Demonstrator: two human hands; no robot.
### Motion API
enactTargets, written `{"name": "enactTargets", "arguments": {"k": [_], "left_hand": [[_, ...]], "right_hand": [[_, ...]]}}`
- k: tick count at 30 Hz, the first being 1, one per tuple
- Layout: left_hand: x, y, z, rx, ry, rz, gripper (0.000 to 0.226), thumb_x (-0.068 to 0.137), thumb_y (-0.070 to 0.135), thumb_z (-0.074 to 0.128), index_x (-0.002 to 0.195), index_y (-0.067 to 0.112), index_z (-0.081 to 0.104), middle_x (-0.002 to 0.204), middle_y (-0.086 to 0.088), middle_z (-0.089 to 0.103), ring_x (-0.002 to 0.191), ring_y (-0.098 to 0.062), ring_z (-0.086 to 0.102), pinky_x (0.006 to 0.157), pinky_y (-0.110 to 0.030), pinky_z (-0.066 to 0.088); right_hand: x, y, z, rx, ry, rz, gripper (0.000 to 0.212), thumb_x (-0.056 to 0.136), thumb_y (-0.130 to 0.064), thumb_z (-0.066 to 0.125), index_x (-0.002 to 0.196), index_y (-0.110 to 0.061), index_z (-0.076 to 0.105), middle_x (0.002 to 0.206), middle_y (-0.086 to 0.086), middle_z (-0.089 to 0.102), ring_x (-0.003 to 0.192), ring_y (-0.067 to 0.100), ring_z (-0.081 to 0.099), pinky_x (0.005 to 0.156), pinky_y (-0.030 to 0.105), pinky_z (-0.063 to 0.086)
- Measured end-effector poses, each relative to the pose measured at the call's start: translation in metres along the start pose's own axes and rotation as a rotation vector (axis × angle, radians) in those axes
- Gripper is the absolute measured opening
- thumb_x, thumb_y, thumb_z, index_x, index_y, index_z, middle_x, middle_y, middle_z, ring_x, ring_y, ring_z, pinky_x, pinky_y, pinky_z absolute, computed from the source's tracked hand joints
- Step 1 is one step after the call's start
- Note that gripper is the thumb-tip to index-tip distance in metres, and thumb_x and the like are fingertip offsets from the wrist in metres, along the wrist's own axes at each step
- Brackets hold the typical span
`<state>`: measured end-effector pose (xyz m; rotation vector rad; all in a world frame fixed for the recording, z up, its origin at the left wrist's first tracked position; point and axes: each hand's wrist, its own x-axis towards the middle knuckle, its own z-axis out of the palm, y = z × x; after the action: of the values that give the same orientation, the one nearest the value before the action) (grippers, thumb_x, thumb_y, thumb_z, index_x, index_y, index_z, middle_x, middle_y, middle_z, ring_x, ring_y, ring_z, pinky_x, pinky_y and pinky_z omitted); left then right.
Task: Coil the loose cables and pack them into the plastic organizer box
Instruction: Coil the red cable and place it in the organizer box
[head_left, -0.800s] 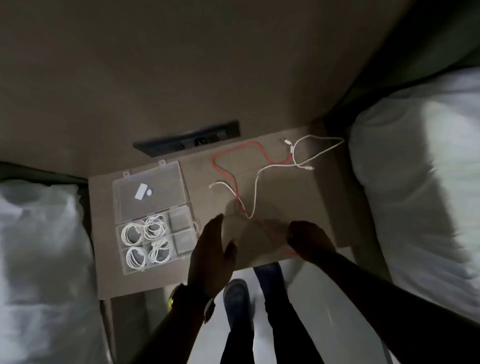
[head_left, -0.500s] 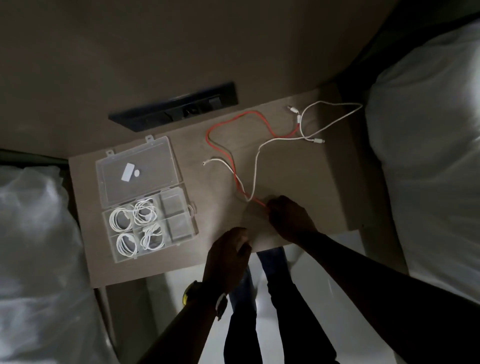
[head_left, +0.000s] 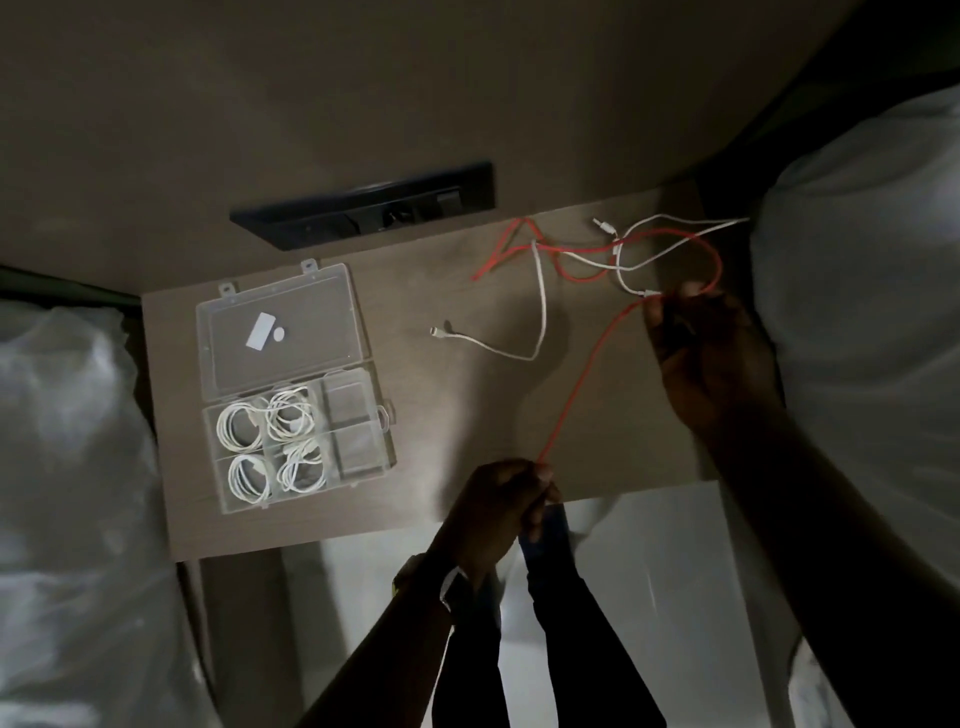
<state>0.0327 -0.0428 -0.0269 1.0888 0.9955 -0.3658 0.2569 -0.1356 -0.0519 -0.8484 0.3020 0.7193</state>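
A red cable (head_left: 584, 379) runs taut between my two hands over the brown bedside table (head_left: 441, 415). My left hand (head_left: 498, 499) pinches its near end at the table's front edge. My right hand (head_left: 701, 353) grips it farther along near the right edge, and the rest loops red toward the back. A loose white cable (head_left: 540, 312) lies tangled with it on the table. The clear plastic organizer box (head_left: 301, 415) sits open at the left, lid flat behind it, with several coiled white cables in its compartments and two small compartments holding nothing.
A dark socket panel (head_left: 363, 208) is set in the wall behind the table. White bedding lies to the left (head_left: 67, 467) and to the right (head_left: 872, 312). My legs and shoes show below the table's front edge.
My right hand has moved right and back along the red cable, stretching it out. My left hand now holds the cable's near end. The red and white loops have shifted toward the back right.
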Motion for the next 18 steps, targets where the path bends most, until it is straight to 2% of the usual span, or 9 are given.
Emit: {"name": "enactTargets", "arguments": {"k": [3, 6, 7, 9, 11, 13, 15, 16, 18], "left_hand": [[-0.011, -0.017, -0.014, 0.019, -0.048, -0.118, 0.027, 0.097, 0.025, 0.057, 0.079, 0.007, 0.064, 0.058, 0.005, 0.056, 0.054, -0.012, 0.044, 0.055, -0.027, 0.041], [-0.025, -0.018, -0.024, -0.204, -0.148, -0.15, 0.03, 0.087, 0.036, 0.068, 0.072, 0.013, 0.055, 0.057, 0.0, 0.041, 0.047, -0.011, 0.034, 0.05, -0.024, 0.034], [-0.029, -0.015, -0.026, -0.364, -0.215, -0.117, 0.033, 0.083, 0.038, 0.071, 0.069, 0.013, 0.053, 0.054, 0.001, 0.04, 0.044, -0.01, 0.034, 0.049, -0.024, 0.035], [-0.034, 0.002, -0.028, -0.736, -0.359, 0.031, 0.03, 0.084, 0.038, 0.07, 0.071, 0.013, 0.06, 0.055, 0.003, 0.052, 0.045, -0.01, 0.048, 0.055, -0.027, 0.046], [-0.029, 0.026, -0.031, -0.998, -0.388, 0.222, 0.022, 0.089, 0.036, 0.064, 0.087, 0.016, 0.072, 0.077, 0.003, 0.072, 0.071, -0.012, 0.068, 0.073, -0.031, 0.058], [-0.015, 0.051, -0.037, -1.125, -0.287, 0.41, 0.028, 0.093, 0.033, 0.055, 0.11, 0.017, 0.072, 0.108, 0.001, 0.076, 0.107, -0.013, 0.07, 0.093, -0.033, 0.056], [0.005, 0.069, -0.048, -1.198, -0.109, 0.521, 0.035, 0.095, 0.031, 0.047, 0.12, 0.017, 0.065, 0.124, 0.0, 0.07, 0.128, -0.014, 0.057, 0.107, -0.032, 0.047], [0.016, 0.073, -0.054, -1.156, 0.02, 0.539, 0.033, 0.096, 0.03, 0.046, 0.12, 0.017, 0.064, 0.126, 0.0, 0.068, 0.131, -0.014, 0.054, 0.109, -0.032, 0.044], [0.034, 0.07, -0.064, -0.823, 0.328, 0.531, 0.023, 0.1, 0.02, 0.046, 0.106, 0.018, 0.069, 0.117, -0.007, 0.069, 0.122, -0.019, 0.06, 0.109, -0.037, 0.043]], "right_hand": [[0.013, -0.002, -0.017, 0.004, 0.148, -0.04, 0.026, 0.095, 0.007, 0.045, 0.081, -0.011, 0.056, 0.077, 0.003, 0.062, 0.071, 0.017, 0.063, 0.071, 0.028, 0.056], [0.013, 0.008, -0.032, -0.137, 0.275, -0.007, 0.02, 0.092, 0.004, 0.049, 0.083, -0.012, 0.057, 0.073, -0.003, 0.072, 0.071, 0.014, 0.07, 0.073, 0.028, 0.058], [0.01, 0.013, -0.037, -0.259, 0.315, 0.022, 0.02, 0.092, 0.003, 0.049, 0.086, -0.014, 0.058, 0.07, -0.008, 0.075, 0.071, 0.01, 0.072, 0.075, 0.03, 0.058], [-0.002, 0.026, -0.047, -0.478, 0.377, 0.073, 0.027, 0.093, 0.004, 0.047, 0.083, -0.018, 0.059, 0.062, -0.012, 0.074, 0.065, 0.006, 0.072, 0.071, 0.033, 0.056], [-0.021, 0.041, -0.052, -0.581, 0.323, 0.096, 0.035, 0.094, 0.005, 0.047, 0.072, -0.018, 0.061, 0.062, -0.002, 0.069, 0.061, 0.013, 0.067, 0.066, 0.033, 0.051], [-0.048, 0.055, -0.046, -0.686, 0.201, 0.148, 0.027, 0.092, 0.001, 0.054, 0.072, -0.015, 0.061, 0.072, 0.006, 0.065, 0.066, 0.02, 0.065, 0.065, 0.034, 0.053], [-0.074, 0.062, -0.038, -0.733, 0.116, 0.187, 0.022, 0.09, -0.002, 0.06, 0.074, -0.017, 0.063, 0.074, 0.003, 0.069, 0.068, 0.024, 0.069, 0.062, 0.035, 0.057], [-0.086, 0.06, -0.033, -0.732, 0.062, 0.18, 0.018, 0.089, -0.006, 0.063, 0.076, -0.017, 0.063, 0.076, 0.003, 0.07, 0.071, 0.025, 0.071, 0.062, 0.033, 0.058], [-0.101, 0.048, -0.019, -0.686, -0.05, 0.151, 0.007, 0.087, -0.018, 0.068, 0.082, -0.017, 0.064, 0.083, 0.004, 0.071, 0.079, 0.027, 0.072, 0.063, 0.03, 0.057]]}}
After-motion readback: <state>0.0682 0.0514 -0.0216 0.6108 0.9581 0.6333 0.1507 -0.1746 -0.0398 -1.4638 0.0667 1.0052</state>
